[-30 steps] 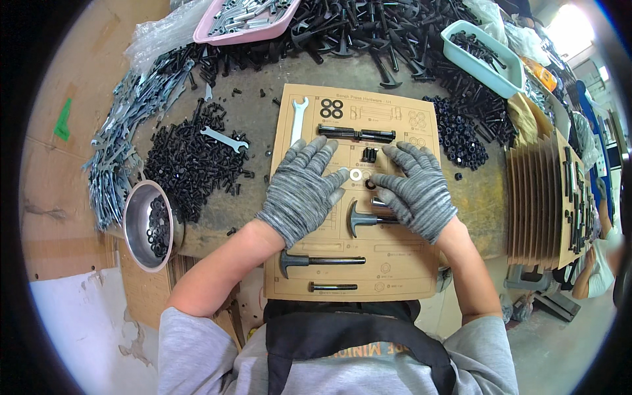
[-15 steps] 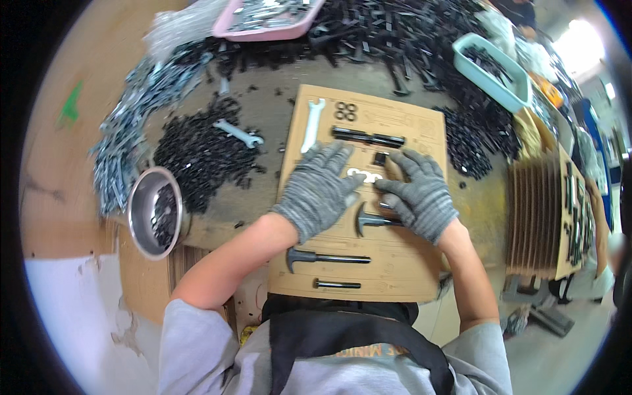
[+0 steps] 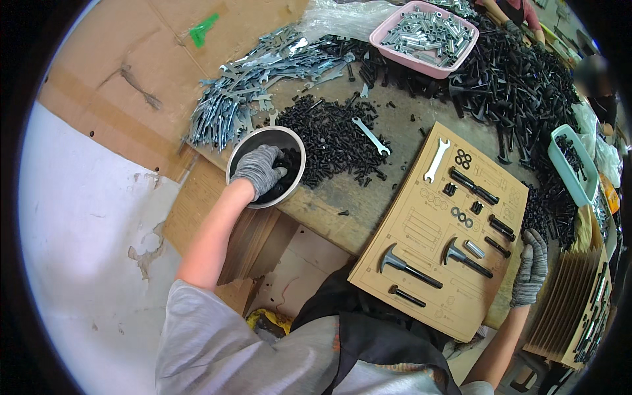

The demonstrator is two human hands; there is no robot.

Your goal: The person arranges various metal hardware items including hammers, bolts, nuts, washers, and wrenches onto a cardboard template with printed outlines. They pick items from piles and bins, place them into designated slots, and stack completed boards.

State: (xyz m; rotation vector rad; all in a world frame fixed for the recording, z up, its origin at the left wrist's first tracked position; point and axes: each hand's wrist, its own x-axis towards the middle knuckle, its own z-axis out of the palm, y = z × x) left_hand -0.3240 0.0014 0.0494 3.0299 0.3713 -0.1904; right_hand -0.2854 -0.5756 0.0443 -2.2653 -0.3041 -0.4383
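Observation:
My left hand [image 3: 260,172], in a grey knit glove, reaches into a metal bowl [image 3: 299,141] of small black parts [image 3: 288,160]. Its fingers curl down among them, the tips hidden, and what they hold cannot be made out. My right hand [image 3: 530,268], gloved too, has its fingers stretched out beside the right edge of a printed cardboard sheet [image 3: 421,220]. On that sheet lie a wrench [image 3: 437,161], several black rings [image 3: 463,158], grey washers [image 3: 462,216], black bolts [image 3: 501,228], a silver sleeve [image 3: 474,249] and two black hooked-head pieces [image 3: 411,266].
A heap of small black bolts [image 3: 322,141] with a loose wrench [image 3: 370,136] lies right of the bowl, wrenches [image 3: 224,108] piled behind. Farther back are a pink tray [image 3: 421,64] of silver sleeves, a teal tray [image 3: 576,174] and a co-worker's arm [image 3: 500,13]. Cardboard sheets [image 3: 566,296] stand at right.
Both hands have left the sheet's middle: the left went to the bowl, the right to the sheet's right edge. The view has swung left. Washers and a sleeve now show uncovered.

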